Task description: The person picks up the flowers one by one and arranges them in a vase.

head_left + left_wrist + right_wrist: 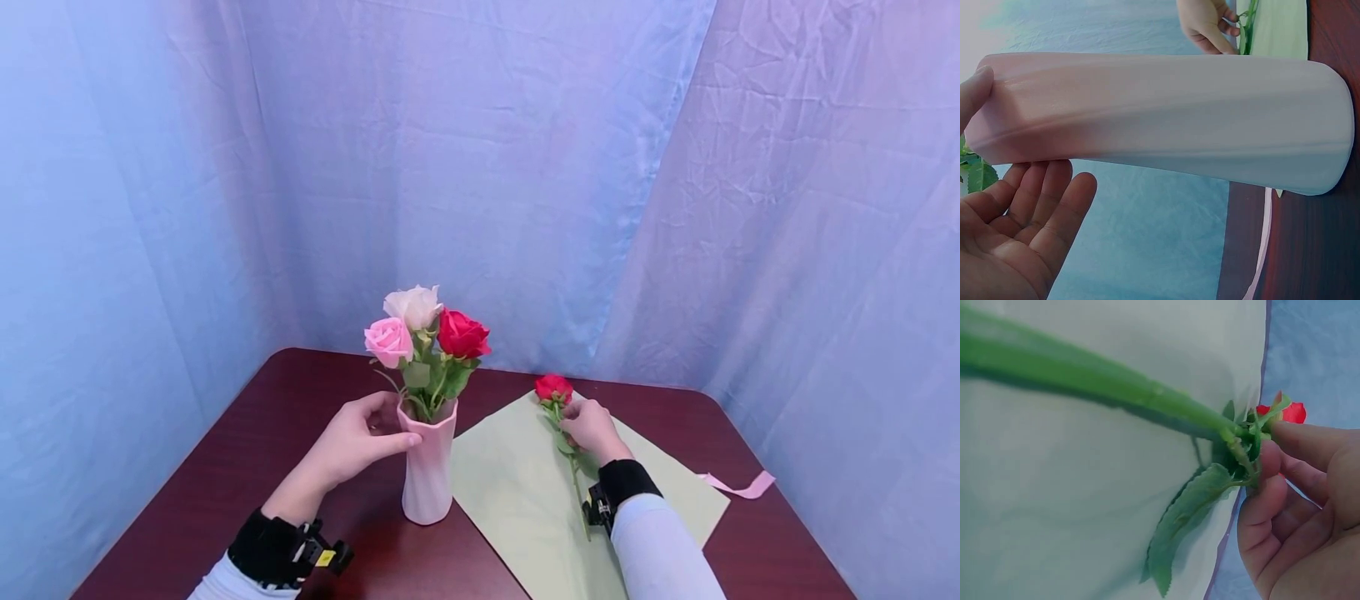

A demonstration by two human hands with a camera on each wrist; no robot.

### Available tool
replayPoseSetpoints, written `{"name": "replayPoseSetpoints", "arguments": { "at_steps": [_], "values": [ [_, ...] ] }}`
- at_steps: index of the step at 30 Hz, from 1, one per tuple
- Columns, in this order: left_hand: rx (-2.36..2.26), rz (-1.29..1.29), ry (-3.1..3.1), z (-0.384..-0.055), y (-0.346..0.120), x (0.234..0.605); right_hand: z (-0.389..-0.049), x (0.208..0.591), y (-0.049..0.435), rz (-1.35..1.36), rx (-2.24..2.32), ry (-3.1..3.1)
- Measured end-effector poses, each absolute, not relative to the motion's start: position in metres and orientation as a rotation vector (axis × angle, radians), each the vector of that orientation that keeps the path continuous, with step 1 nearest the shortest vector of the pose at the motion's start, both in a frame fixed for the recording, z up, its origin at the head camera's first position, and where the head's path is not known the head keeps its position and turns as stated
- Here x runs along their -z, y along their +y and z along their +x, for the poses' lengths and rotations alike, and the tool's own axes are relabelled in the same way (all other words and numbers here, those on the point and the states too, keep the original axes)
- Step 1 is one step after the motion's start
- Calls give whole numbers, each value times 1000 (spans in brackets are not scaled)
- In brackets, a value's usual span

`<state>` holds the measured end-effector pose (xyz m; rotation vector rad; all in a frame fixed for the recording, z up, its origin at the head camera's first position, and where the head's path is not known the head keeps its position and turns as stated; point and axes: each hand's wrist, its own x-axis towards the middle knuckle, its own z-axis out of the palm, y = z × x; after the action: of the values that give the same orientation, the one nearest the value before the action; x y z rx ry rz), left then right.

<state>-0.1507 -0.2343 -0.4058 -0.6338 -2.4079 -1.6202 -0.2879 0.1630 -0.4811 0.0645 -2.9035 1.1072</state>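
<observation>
A pink-and-white vase (pixel 429 475) stands upright on the table, with a white rose (pixel 414 307), a pink rose (pixel 388 342) and a red rose (pixel 462 334) in it. My left hand (pixel 358 440) holds the vase near its rim, thumb on one side and fingers on the other. In the left wrist view the fingertips (pixel 1085 184) lie against the vase's side. Over the pale green paper, my right hand (pixel 595 427) pinches the stem of another red rose (pixel 553 389) just below its bloom. Its leaves (pixel 1188 512) hang beside the fingers in the right wrist view.
The pale green wrapping paper (pixel 510 475) covers the middle and right of the dark red table (pixel 187 517). A pink ribbon (pixel 746 487) sticks out from the paper's right edge. Light blue curtains (pixel 480 167) hang behind and on both sides.
</observation>
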Motion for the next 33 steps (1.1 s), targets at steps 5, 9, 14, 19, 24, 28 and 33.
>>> {"name": "replayPoseSetpoints", "arguments": {
  "at_steps": [5,9,14,19,24,28,33],
  "values": [
    [1612,-635,-2410,-151,-234,406,-288,484,165,87,-1049,-2913],
    [1605,-631,-2413,-152,-234,406,-289,487,165,84,-1013,-2902],
    [1608,-637,-2412,-151,-234,406,-293,494,167,110,-998,-2890],
    [1619,-647,-2403,-150,-234,405,-295,497,169,140,-1009,-2887],
    [1622,-651,-2401,-150,-234,405,-296,498,170,137,-1042,-2896],
    [1619,-644,-2403,-150,-234,406,-296,497,169,91,-1096,-2901],
    [1614,-641,-2406,-150,-235,405,-296,494,168,29,-1198,-2911]
  ]
}}
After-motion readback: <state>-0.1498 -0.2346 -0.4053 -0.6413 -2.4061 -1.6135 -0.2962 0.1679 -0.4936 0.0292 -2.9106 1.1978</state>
